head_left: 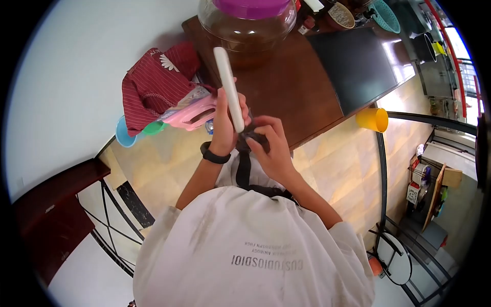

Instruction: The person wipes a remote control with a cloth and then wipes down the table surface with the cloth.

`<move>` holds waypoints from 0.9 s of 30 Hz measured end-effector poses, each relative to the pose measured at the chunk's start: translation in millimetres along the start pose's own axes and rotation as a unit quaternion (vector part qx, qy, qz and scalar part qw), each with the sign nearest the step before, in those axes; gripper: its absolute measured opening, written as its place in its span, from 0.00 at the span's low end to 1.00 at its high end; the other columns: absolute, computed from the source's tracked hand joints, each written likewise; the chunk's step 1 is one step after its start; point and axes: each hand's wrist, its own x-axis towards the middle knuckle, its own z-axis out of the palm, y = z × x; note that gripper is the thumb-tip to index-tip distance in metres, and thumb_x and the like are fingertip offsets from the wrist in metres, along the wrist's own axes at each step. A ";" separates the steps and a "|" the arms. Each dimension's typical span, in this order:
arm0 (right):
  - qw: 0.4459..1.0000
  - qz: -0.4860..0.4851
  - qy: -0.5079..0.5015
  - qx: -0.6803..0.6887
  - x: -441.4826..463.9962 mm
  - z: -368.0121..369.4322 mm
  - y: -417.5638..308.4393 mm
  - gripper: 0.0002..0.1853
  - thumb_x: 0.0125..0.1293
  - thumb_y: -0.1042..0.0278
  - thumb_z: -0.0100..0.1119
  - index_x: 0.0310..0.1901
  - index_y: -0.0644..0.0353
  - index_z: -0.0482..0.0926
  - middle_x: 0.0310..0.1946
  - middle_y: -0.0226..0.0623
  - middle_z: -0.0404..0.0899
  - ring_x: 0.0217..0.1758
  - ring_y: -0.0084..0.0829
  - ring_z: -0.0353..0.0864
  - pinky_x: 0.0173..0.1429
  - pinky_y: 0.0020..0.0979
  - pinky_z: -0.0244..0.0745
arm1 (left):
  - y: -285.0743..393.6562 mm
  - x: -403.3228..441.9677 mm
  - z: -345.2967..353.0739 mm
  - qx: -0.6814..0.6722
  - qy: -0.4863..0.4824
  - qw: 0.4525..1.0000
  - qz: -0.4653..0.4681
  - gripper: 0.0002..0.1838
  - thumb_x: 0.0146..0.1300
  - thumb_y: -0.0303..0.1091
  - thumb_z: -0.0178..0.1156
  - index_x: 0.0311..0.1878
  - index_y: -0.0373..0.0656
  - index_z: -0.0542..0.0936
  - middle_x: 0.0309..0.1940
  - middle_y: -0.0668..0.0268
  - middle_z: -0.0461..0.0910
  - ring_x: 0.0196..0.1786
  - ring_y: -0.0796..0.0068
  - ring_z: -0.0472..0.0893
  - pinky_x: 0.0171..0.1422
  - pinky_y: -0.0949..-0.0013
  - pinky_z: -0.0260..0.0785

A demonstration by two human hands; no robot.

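Note:
A long white flat object (229,89), seen edge-on, stands tilted in my left hand (224,123), whose fingers wrap round it. A black band (215,154) sits on that wrist. My right hand (272,149) is just to the right of the object's lower end. Its fingers are bent and pressed toward something dark and thin (249,137), too blurred to name. Both hands are in front of my body, near the edge of the brown table (286,87).
A large jar (245,30) with a purple lid stands on the table. Left of it are a dark red striped cloth (153,87) and a pink plastic item (192,115). A yellow cup (372,119) sits by the table's right edge. A dark red table (51,220) is at the left.

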 end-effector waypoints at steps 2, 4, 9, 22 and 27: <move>1.000 0.010 -0.003 0.006 -6.0 -0.5 3.7 0.10 0.60 0.71 0.61 0.40 0.64 0.73 0.49 0.43 0.68 0.49 0.39 0.72 0.51 0.32 0.70 | 0.9 1.9 -0.8 0.012 0.009 1.000 0.011 0.28 0.72 0.53 0.38 0.65 0.42 0.58 0.30 0.69 0.67 0.27 0.83 0.66 0.29 0.75 0.63; 0.998 0.041 -0.001 0.055 -8.6 -0.4 2.9 0.10 0.60 0.71 0.61 0.40 0.64 0.72 0.49 0.43 0.69 0.50 0.38 0.72 0.52 0.32 0.69 | 2.3 3.3 -2.6 0.039 0.027 0.998 0.028 0.28 0.71 0.53 0.41 0.64 0.42 0.58 0.33 0.68 0.68 0.28 0.82 0.68 0.29 0.74 0.63; 0.998 -0.022 0.002 0.058 -2.2 3.9 1.6 0.10 0.61 0.69 0.61 0.40 0.64 0.72 0.52 0.44 0.68 0.51 0.37 0.72 0.53 0.32 0.69 | -1.7 3.9 -1.4 -0.018 0.046 0.998 0.048 0.27 0.70 0.51 0.43 0.61 0.39 0.61 0.35 0.68 0.68 0.33 0.78 0.69 0.35 0.72 0.65; 0.998 -0.009 0.062 0.027 23.5 13.8 -5.2 0.13 0.59 0.70 0.63 0.41 0.64 0.70 0.42 0.42 0.70 0.42 0.36 0.72 0.43 0.32 0.69 | 1.3 -8.5 14.0 0.003 -0.048 0.999 0.012 0.38 0.69 0.63 0.32 0.71 0.42 0.50 0.37 0.62 0.74 0.48 0.65 0.75 0.60 0.61 0.65; 0.988 -0.058 0.140 0.036 44.8 15.1 -12.2 0.12 0.60 0.69 0.61 0.41 0.64 0.72 0.38 0.43 0.66 0.41 0.39 0.68 0.46 0.33 0.66 | 14.9 -8.3 28.0 -0.003 -0.096 0.995 0.013 0.36 0.71 0.60 0.32 0.70 0.40 0.50 0.43 0.58 0.76 0.61 0.56 0.70 0.68 0.56 0.59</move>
